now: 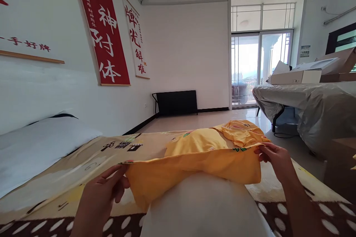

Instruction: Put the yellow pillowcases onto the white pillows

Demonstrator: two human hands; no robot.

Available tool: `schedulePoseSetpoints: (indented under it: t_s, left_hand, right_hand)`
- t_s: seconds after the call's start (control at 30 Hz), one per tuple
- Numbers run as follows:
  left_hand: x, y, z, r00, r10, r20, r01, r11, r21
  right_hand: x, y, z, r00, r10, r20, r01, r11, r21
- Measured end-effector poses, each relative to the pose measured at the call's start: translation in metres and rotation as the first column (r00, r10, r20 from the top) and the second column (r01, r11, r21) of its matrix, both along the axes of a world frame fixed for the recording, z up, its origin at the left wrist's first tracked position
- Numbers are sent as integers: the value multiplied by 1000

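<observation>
Both hands pinched the edge of the yellow cloth (194, 161) between thumb and fingers, the left hand (104, 185) near one end, the right hand (275, 157) near the other. The patterned blanket (97, 159) spread widest. On it lay the cloth's rumpled far part, while its held edge was raised and stretched between the hands. Smallest was a green print (239, 149) near that edge.

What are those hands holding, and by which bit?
The yellow cloth: the left hand pinches one end of its top edge, the right hand the other end.
</observation>
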State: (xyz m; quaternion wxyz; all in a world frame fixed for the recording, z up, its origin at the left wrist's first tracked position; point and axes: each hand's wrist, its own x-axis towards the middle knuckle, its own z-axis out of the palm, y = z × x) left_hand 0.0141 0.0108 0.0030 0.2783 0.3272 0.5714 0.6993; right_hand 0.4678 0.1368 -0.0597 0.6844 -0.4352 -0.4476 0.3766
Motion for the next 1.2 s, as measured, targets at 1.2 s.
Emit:
schedulePoseSetpoints:
  t_s: [1.2]
  left_hand:
    - [87,-2,-12,320,-406,-856,305,899,-313]
  right_hand:
    - [-61,-18,-7,394,509,765,-63,846,-530]
